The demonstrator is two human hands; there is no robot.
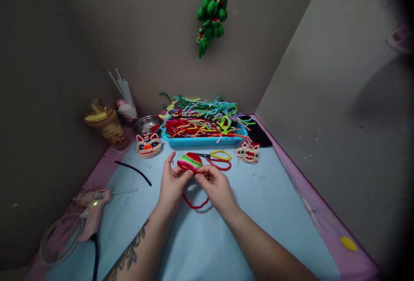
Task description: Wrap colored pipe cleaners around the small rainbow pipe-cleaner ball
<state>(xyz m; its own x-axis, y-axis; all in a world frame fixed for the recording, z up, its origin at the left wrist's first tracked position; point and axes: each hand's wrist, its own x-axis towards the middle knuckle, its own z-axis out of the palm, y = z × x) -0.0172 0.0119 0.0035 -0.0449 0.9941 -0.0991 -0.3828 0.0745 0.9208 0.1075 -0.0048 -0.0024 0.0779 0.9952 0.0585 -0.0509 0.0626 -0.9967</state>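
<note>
A small rounded piece made of pipe cleaners (190, 161), striped in red, orange, yellow, green and pink, is held between both hands. My left hand (172, 182) grips its left and lower side, with the index finger raised away. At its lower right edge, the thumb and fingers of my right hand (214, 184) pinch a red pipe cleaner (196, 207), whose length loops down below the hands. Just behind lie scissors (221, 159) with one yellow and one red handle, their blades partly behind the striped piece.
A blue tray (207, 142) heaped with colourful pipe cleaners stands at the back. Lion-head figures (148, 146) (248, 153) flank it. A pink glue gun (95, 214) with a lit green light and a black pipe cleaner (133, 171) lie left. Behind are a metal bowl (137, 124) and a cup (111, 130).
</note>
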